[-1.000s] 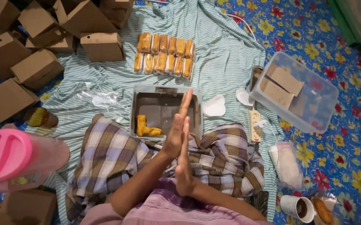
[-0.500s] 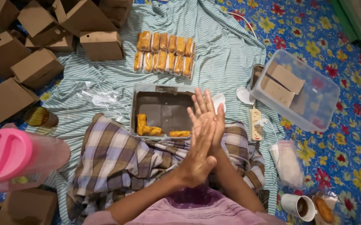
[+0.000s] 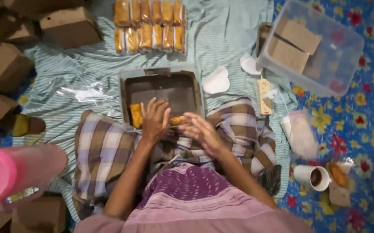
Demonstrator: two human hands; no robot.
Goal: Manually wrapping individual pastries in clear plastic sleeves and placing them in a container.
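A grey tray (image 3: 163, 72) sits on the striped cloth in front of my crossed legs. It holds a few golden fried pastries (image 3: 135, 114) along its near edge. My left hand (image 3: 154, 118) reaches into the tray with fingers spread, resting over the pastries. My right hand (image 3: 202, 131) hovers just at the tray's near right corner, fingers apart, close to one pastry (image 3: 177, 121); nothing shows in its grip. Two rows of plastic-wrapped pastries (image 3: 150, 23) lie beyond the tray.
Brown cardboard boxes (image 3: 68, 26) pile up at the far left. A clear plastic tub (image 3: 320, 64) with cardboard pieces stands at the right, a power strip (image 3: 264, 96) beside it. A cup of dark drink (image 3: 312, 177), a stack of plastic bags (image 3: 301, 134) and a pink-lidded jar (image 3: 6, 172) are near.
My hands were pressed and rubbed together above the tray; now they have parted and dropped, the left into the tray, the right to its near corner. The view tilted downward.
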